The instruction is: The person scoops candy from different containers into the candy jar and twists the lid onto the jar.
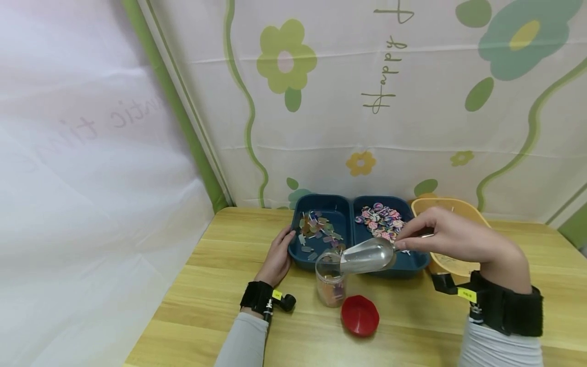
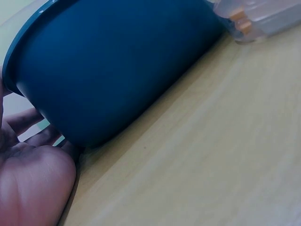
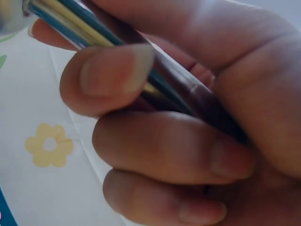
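My left hand (image 1: pixel 276 259) holds the left side of a dark blue two-section tray (image 1: pixel 337 201), with the thumb at its rim. Small popsicle-shaped pieces (image 1: pixel 321 229) lie in the tray's left section, and swirled lollipop-shaped pieces (image 1: pixel 379 218) fill part of the right one. In my right hand (image 1: pixel 440 237) is the handle of a shiny metal scoop (image 1: pixel 369 255), gripped by curled fingers. The scoop's front end is tipped down at the mouth of a clear jar (image 1: pixel 326 278). Some orange and purple pieces show inside the jar. Whether the scoop's bowl holds anything, I cannot tell.
A red lid (image 1: pixel 359 316) lies on the wooden table (image 1: pixel 206 295), just in front of the jar. Right of the tray stands a yellow bin (image 1: pixel 472 216), partly hidden by my right arm. A flowered white curtain (image 1: pixel 321 127) hangs behind the table.
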`<state>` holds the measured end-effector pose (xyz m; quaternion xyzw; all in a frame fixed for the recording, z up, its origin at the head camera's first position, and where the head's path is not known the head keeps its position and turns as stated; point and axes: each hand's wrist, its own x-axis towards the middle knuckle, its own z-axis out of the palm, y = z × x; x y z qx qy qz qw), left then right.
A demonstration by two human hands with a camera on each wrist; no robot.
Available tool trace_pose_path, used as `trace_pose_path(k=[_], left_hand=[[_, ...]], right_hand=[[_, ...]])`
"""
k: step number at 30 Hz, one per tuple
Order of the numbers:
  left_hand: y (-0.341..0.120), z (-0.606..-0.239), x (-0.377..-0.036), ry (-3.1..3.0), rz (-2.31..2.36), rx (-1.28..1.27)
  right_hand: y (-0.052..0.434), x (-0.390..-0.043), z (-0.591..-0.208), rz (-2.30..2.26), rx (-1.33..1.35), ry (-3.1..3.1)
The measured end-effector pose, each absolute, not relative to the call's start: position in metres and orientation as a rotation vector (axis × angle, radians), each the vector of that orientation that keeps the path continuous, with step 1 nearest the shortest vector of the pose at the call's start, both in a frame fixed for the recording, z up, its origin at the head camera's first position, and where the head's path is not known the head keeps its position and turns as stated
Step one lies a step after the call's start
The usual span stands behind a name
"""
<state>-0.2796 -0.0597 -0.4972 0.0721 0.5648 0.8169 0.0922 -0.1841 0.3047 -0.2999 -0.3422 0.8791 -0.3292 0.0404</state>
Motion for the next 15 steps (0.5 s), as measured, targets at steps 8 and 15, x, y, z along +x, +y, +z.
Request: trace_pose_path(k=[8,15], left_hand=[[-0.060,-0.497,-0.279,1.677,2.422,0.203],[-0.060,-0.497,-0.280,1.678,2.417,0.209]], right_hand=[[0.300,-0.187,-0.300,-1.008,-0.994,2.787],[0.280,-0.209,-0.312,-0.874,-0.832,2.922]])
